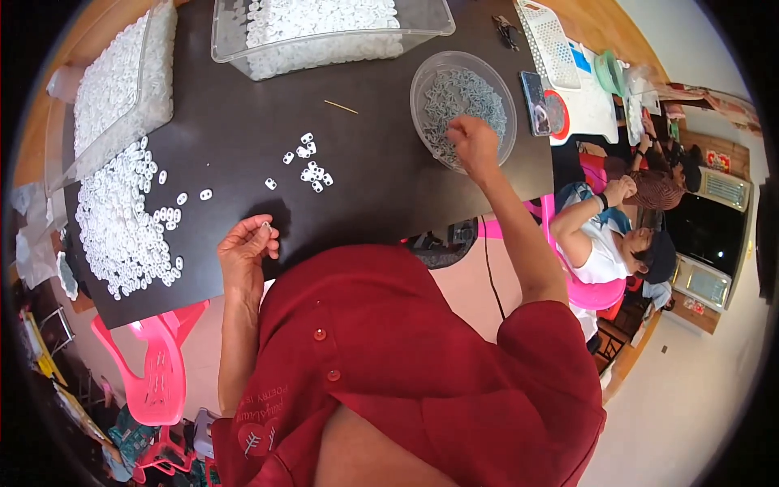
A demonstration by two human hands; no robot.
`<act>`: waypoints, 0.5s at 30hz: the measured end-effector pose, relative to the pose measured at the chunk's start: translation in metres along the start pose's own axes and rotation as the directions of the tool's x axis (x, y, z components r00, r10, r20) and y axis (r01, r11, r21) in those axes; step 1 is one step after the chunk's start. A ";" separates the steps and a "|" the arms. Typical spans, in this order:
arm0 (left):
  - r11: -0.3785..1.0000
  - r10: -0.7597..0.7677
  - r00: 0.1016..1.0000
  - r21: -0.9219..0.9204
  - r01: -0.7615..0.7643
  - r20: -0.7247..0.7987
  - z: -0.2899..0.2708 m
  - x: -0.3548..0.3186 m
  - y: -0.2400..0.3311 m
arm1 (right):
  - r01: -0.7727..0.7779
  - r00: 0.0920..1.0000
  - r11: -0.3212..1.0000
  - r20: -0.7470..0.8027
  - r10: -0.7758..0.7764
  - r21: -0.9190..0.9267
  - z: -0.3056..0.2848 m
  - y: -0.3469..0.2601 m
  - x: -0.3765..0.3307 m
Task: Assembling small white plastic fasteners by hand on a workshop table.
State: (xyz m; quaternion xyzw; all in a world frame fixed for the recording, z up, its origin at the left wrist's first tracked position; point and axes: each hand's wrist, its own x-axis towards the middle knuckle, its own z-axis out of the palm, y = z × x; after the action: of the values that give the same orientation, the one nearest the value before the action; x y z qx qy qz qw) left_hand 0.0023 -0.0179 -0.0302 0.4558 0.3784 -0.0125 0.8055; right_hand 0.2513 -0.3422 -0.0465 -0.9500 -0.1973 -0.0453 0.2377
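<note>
My left hand (247,247) is closed in a pinch near the table's front edge, on a small white plastic piece (265,226). At the right, my right hand (474,146) reaches over the near side of a round clear bowl (415,101). Many small grey-blue pieces (480,96), thin and screw-like, lie in that bowl. The right thumb and fingers are pressed together; what they grip, if anything, is too small to make out. Beyond the left hand sits a little group of white oval two-holed pieces (316,176). A large heap of similar white pieces (122,223) spreads at the left.
Clear bins of white pieces stand at the back (333,40) and far left (158,81). A thin yellowish stick (341,106) lies mid-table. Beyond the bowl are a phone (535,104) and a white perforated basket (553,49). Other people (608,235) sit at the right.
</note>
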 end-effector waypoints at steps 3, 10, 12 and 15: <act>1.000 0.010 1.000 -0.004 -0.010 -0.007 0.003 -0.002 -0.001 | 0.015 1.000 1.000 0.018 -0.015 0.020 -0.010 0.001 -0.002; 1.000 0.011 1.000 -0.001 -0.011 -0.014 0.007 -0.006 -0.004 | 0.184 0.977 0.974 0.081 -0.195 0.131 0.000 -0.007 -0.003; 1.000 0.009 1.000 0.003 -0.009 -0.021 0.009 -0.006 -0.006 | 0.165 0.986 0.986 0.005 -0.164 -0.016 0.001 -0.021 0.006; 1.000 0.001 1.000 -0.006 -0.001 -0.019 0.012 -0.006 -0.008 | 0.205 0.975 0.978 -0.078 -0.207 -0.025 0.013 -0.024 0.026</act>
State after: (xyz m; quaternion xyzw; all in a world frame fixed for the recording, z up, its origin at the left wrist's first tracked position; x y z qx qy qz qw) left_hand 0.0022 -0.0331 -0.0292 0.4535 0.3861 -0.0065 0.8032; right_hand 0.2659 -0.3072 -0.0427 -0.9239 -0.2845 -0.1095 0.2314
